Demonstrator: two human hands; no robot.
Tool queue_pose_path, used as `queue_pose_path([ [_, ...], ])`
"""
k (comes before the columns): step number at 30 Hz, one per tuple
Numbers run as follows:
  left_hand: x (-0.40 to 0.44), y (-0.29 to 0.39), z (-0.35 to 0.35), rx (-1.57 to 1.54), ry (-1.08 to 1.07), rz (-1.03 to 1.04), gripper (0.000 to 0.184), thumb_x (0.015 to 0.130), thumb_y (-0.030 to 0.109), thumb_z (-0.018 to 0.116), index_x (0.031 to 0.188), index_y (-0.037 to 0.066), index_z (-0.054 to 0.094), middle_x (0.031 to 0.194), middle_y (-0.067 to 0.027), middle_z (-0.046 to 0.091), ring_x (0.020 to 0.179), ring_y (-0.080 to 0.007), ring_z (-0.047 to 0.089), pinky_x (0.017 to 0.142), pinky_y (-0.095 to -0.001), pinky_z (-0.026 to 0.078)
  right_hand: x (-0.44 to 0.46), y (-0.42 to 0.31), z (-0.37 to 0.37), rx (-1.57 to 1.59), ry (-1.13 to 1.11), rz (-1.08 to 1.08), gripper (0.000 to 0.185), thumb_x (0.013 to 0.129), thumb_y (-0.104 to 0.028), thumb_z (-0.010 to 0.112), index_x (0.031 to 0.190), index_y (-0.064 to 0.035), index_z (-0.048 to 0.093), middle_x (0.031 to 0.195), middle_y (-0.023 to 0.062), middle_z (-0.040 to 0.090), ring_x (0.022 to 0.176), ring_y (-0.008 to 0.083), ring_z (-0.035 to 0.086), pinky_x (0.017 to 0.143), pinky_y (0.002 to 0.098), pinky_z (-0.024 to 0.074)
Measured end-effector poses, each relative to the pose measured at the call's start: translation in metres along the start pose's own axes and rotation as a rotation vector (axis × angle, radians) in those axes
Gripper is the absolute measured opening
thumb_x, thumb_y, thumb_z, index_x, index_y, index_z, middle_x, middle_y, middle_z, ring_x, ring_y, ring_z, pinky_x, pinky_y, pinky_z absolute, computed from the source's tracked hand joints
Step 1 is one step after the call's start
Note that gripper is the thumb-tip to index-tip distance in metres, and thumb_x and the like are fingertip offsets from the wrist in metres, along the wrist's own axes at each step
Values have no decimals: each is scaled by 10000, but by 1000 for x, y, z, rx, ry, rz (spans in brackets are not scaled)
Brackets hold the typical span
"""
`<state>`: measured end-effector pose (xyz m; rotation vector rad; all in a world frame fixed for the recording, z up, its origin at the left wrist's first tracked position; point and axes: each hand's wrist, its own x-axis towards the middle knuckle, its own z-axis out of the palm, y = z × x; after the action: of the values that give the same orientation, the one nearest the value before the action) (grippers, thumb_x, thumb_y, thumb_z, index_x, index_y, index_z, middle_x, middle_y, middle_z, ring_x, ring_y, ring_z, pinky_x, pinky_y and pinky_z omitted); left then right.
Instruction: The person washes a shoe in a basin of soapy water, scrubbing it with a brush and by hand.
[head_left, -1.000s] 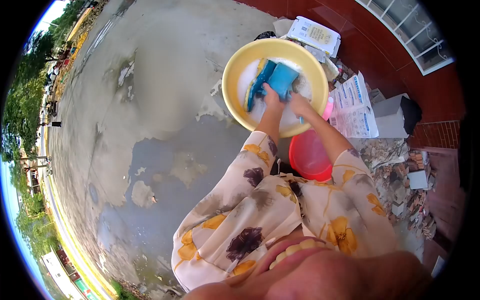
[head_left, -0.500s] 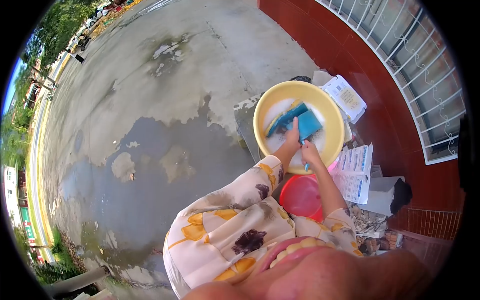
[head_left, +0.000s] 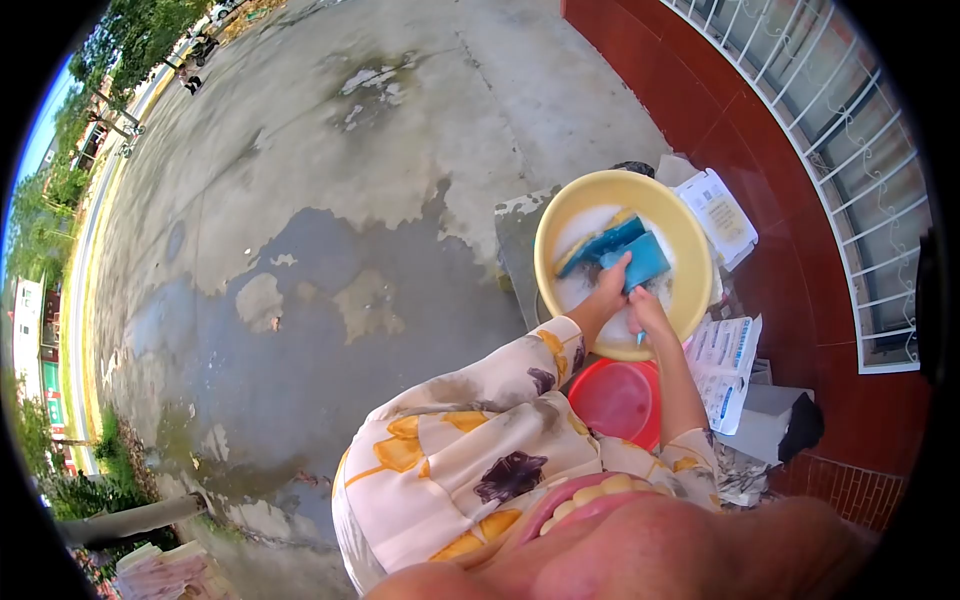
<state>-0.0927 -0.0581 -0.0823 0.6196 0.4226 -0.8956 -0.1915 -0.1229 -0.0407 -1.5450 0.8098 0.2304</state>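
Note:
A yellow basin (head_left: 693,215) holds white suds and a soft-looking blue item (head_left: 646,262). Beside it in the suds lies a darker blue piece (head_left: 607,240) with a yellow edge; whether the two are joined is unclear. My left hand (head_left: 608,290) is closed on the lower edge of the blue item, thumb on top. My right hand (head_left: 648,313), just right of the left and over the basin's near side, is closed around a thin light-blue handle (head_left: 640,338); its far end is hidden.
Below the yellow basin is a red basin (head_left: 615,400). To the right are a white box (head_left: 718,215), a printed white sheet (head_left: 722,362) and a grey container (head_left: 765,425) beside a dark red wall (head_left: 790,260). Wet concrete (head_left: 330,290) spreads out on the left.
The camera view has turned, so the basins and hands appear lower and further right than a second ago. My left hand keeps its grip on the blue item; my right hand has drawn closer to it.

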Motion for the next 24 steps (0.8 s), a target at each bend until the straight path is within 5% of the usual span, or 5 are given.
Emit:
queue_pose_path([
  [8, -4, 5, 12, -13, 149, -2, 502, 928, 327, 536, 1330, 92, 349, 1245, -139, 493, 1014, -305, 581, 792, -516, 512, 65, 19, -12, -819, 470, -379, 299, 870, -210, 464, 1066, -33, 605, 876, 254, 642, 578, 387, 626, 520, 459, 497],
  [15, -2, 6, 5, 0, 161, -59, 521, 931, 465, 476, 1285, 90, 399, 1191, -127, 546, 994, -294, 597, 841, -499, 492, -18, -20, 16, 24, 83, 15, 288, 934, -173, 384, 1076, -42, 598, 516, 66, 468, 343, 152, 435, 340, 312, 345],
  [20, 5, 4, 12, 21, 244, 29, 515, 936, 436, 484, 1295, 77, 394, 1199, -132, 545, 1011, -291, 594, 835, -490, 505, 22, -28, 0, -701, 422, -160, 367, 834, -238, 461, 1056, 18, 601, 991, 311, 603, 875, 459, 603, 770, 494, 475],
  [23, 9, 5, 9, 2, 248, 60, 493, 945, 411, 476, 1307, 91, 378, 1197, -129, 542, 1019, -292, 593, 805, -479, 523, 24, -30, 3, -649, 440, -132, 388, 841, -273, 477, 1058, 20, 613, 1051, 319, 577, 1009, 471, 548, 893, 507, 414],
  [24, 4, 8, 10, -33, 210, 70, 498, 942, 415, 479, 1308, 94, 375, 1196, -129, 541, 1019, -292, 593, 805, -478, 524, 21, -29, 6, -623, 416, -235, 371, 872, -244, 446, 1115, -6, 592, 877, 284, 638, 795, 422, 632, 717, 495, 488],
])
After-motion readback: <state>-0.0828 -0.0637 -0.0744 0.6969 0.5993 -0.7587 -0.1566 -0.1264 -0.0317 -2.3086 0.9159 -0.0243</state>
